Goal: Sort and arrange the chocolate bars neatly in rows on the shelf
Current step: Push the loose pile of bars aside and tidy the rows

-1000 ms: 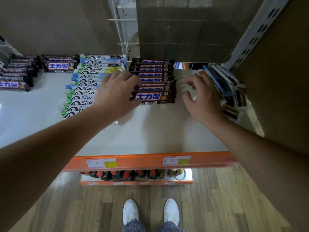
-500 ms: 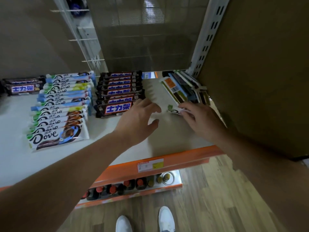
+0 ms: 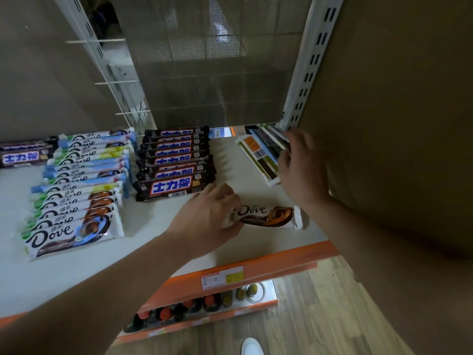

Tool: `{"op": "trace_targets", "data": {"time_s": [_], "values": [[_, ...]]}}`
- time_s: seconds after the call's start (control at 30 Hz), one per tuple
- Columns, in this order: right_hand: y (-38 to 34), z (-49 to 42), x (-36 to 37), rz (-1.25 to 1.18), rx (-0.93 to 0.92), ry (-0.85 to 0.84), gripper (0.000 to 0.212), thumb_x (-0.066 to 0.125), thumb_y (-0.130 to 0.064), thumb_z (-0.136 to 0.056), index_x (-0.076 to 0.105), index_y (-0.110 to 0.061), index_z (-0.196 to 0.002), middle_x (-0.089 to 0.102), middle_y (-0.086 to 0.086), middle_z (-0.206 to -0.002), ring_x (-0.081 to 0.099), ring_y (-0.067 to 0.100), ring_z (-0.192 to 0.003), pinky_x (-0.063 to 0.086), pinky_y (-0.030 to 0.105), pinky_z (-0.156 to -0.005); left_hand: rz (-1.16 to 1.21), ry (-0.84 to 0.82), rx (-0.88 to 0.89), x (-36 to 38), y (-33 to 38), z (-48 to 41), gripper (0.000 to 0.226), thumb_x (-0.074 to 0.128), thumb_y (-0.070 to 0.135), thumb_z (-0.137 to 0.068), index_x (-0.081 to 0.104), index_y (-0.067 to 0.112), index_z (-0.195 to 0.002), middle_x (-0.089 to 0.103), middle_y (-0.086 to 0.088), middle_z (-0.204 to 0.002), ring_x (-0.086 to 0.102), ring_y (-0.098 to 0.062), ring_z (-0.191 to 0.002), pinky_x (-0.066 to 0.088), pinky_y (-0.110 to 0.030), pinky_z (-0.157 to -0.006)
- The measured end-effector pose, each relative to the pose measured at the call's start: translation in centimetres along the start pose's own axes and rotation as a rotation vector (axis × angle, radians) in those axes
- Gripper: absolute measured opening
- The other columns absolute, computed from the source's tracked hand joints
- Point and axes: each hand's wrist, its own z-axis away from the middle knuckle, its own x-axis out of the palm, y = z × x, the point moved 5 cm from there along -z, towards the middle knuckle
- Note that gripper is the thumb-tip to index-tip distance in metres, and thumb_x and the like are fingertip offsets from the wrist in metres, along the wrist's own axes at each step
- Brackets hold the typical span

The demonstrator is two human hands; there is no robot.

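A single white Dove bar [image 3: 266,216] with an orange-brown end lies flat on the white shelf [image 3: 158,219] near its front edge. My left hand [image 3: 204,219] grips the bar's left end, its fingers curled over the wrapper. My right hand [image 3: 299,165] reaches into the leaning stack of bars [image 3: 261,155] at the shelf's right end, fingers on the stack's right side; whether it holds one I cannot tell. A row of white Dove bars [image 3: 76,190] runs front to back on the left. Beside it runs a row of dark brown bars [image 3: 174,162].
More dark bars [image 3: 25,155] lie at the far left. A white slotted upright [image 3: 307,62] and a brown side panel bound the shelf on the right. Mesh backing stands behind. An orange price rail [image 3: 230,272] edges the front; bottles [image 3: 179,311] sit on the shelf below.
A Dove bar now lies on the shelf front with my left hand on its left end. My right hand has moved up and back into the leaning stack. The view swung right.
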Motion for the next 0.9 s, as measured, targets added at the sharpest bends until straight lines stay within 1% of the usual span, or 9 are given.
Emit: {"op": "trace_targets", "data": {"time_s": [0.07, 0.13, 0.2, 0.27, 0.37, 0.5, 0.67, 0.8, 0.9], "values": [[0.9, -2.1, 1.7, 0.085, 0.080, -0.069, 0.033, 0.042, -0.023, -0.098, 0.050, -0.010, -0.127, 0.048, 0.011, -0.135, 0.044, 0.026, -0.124, 0.043, 0.036, -0.096, -0.024, -0.013, 0.003, -0.1, -0.2, 0.5, 0.029, 0.059, 0.051, -0.082, 0.058, 0.028, -0.101, 0.056, 0.009, -0.110, 0.049, -0.014, -0.095, 0.043, -0.026, -0.075], [2.2, -3.6, 3.2, 0.153, 0.160, -0.176, 0.035, 0.033, -0.031, -0.098, 0.055, -0.009, -0.115, 0.056, 0.013, -0.123, 0.049, 0.030, -0.115, 0.042, 0.042, -0.095, -0.047, -0.028, 0.007, -0.3, -0.3, 0.7, 0.028, 0.060, 0.050, -0.081, 0.058, 0.028, -0.099, 0.058, 0.010, -0.107, 0.050, -0.014, -0.094, 0.041, -0.026, -0.075], [3.1, -3.9, 4.0, 0.169, 0.210, -0.248, 0.035, 0.034, -0.034, -0.096, 0.059, -0.010, -0.105, 0.060, 0.013, -0.112, 0.051, 0.031, -0.107, 0.044, 0.045, -0.090, -0.039, -0.047, 0.005, -0.5, -0.4, 0.8, 0.026, 0.061, 0.047, -0.081, 0.059, 0.027, -0.098, 0.060, 0.010, -0.102, 0.050, -0.015, -0.095, 0.042, -0.026, -0.076], [3.4, -3.3, 4.1, 0.153, 0.204, -0.248, 0.024, 0.051, -0.031, -0.092, 0.062, -0.015, -0.107, 0.060, 0.010, -0.112, 0.051, 0.030, -0.107, 0.046, 0.046, -0.088, -0.027, -0.061, 0.001, -0.7, -0.4, 1.0, 0.025, 0.061, 0.044, -0.081, 0.059, 0.028, -0.100, 0.062, 0.011, -0.101, 0.051, -0.015, -0.097, 0.043, -0.026, -0.079], [3.0, -1.9, 3.6, 0.120, 0.173, -0.237, 0.024, 0.063, -0.025, -0.084, 0.065, -0.019, -0.107, 0.061, 0.009, -0.110, 0.054, 0.030, -0.102, 0.050, 0.044, -0.084, -0.017, -0.091, -0.009, -0.7, -0.5, 1.5, 0.037, 0.058, 0.040, -0.080, 0.057, 0.029, -0.115, 0.061, 0.010, -0.109, 0.050, -0.015, -0.104, 0.046, -0.030, -0.085], [2.4, 0.6, 2.5, 0.155, 0.070, -0.191, 0.023, 0.062, -0.025, -0.079, 0.066, -0.022, -0.101, 0.062, 0.004, -0.106, 0.055, 0.028, -0.098, 0.047, 0.035, -0.078, -0.057, -0.112, 0.007, -1.1, -0.6, 1.9, 0.042, 0.054, 0.039, -0.075, 0.060, 0.029, -0.115, 0.061, 0.010, -0.111, 0.054, -0.017, -0.102, 0.049, -0.033, -0.083], [1.5, 3.9, 0.4, -0.013, 0.098, -0.071, 0.020, 0.054, -0.026, -0.080, 0.066, -0.016, -0.093, 0.063, 0.003, -0.089, 0.059, 0.025, -0.078, 0.051, 0.043, -0.065, -0.063, -0.129, 0.003, -1.2, -0.9, 2.5, 0.043, 0.048, 0.041, -0.076, 0.060, 0.030, -0.116, 0.061, 0.010, -0.112, 0.053, -0.017, -0.104, 0.049, -0.034, -0.084], [2.1, 5.1, 0.0, -0.089, 0.304, -0.053, 0.015, 0.051, -0.027, -0.086, 0.062, -0.018, -0.088, 0.066, 0.004, -0.078, 0.060, 0.026, -0.068, 0.051, 0.042, -0.060, -0.063, -0.135, -0.004, -1.2, -0.9, 2.7, 0.050, 0.037, 0.045, -0.076, 0.059, 0.030, -0.118, 0.060, 0.009, -0.113, 0.053, -0.017, -0.104, 0.048, -0.032, -0.085], [3.6, 5.2, 0.7, -0.104, 0.463, -0.149, 0.017, 0.055, -0.026, -0.088, 0.059, -0.019, -0.103, 0.064, 0.006, -0.098, 0.060, 0.023, -0.084, 0.052, 0.039, -0.069, -0.070, -0.145, 0.002, -1.2, -1.0, 2.8, 0.051, 0.037, 0.048, -0.076, 0.058, 0.030, -0.119, 0.060, 0.010, -0.114, 0.052, -0.016, -0.105, 0.047, -0.032, -0.085]]}}
